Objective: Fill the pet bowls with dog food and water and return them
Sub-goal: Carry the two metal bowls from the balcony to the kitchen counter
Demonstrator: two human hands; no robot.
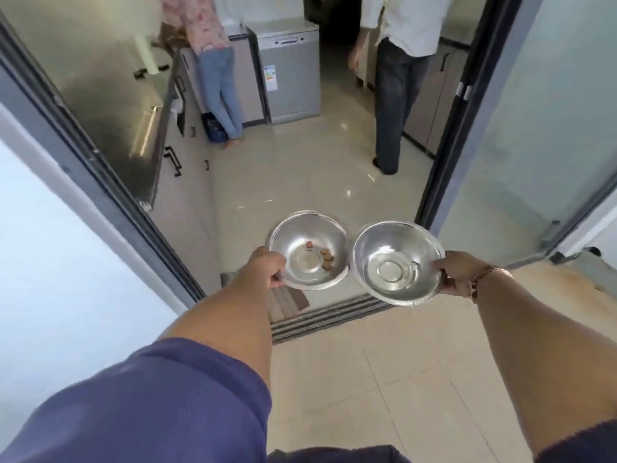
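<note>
Left hand (268, 267) is gripping the rim of the left steel bowl (309, 250), which only has a few bits of kibble (325, 253) sitting in the bottom. Right next to it, rims almost touching, the right bowl (397, 262) holds a little water, pinched at its edge by the right hand (459, 272). Both are held up in the air over the sliding door track (329, 315), kitchen floor (300, 168) ahead.

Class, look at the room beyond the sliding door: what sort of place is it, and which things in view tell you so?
Most likely a home kitchen. A dark polished countertop runs over beige cabinets with black handles, and a silver freestanding appliance with an energy label, probably a dishwasher, stands at the far end.
</note>
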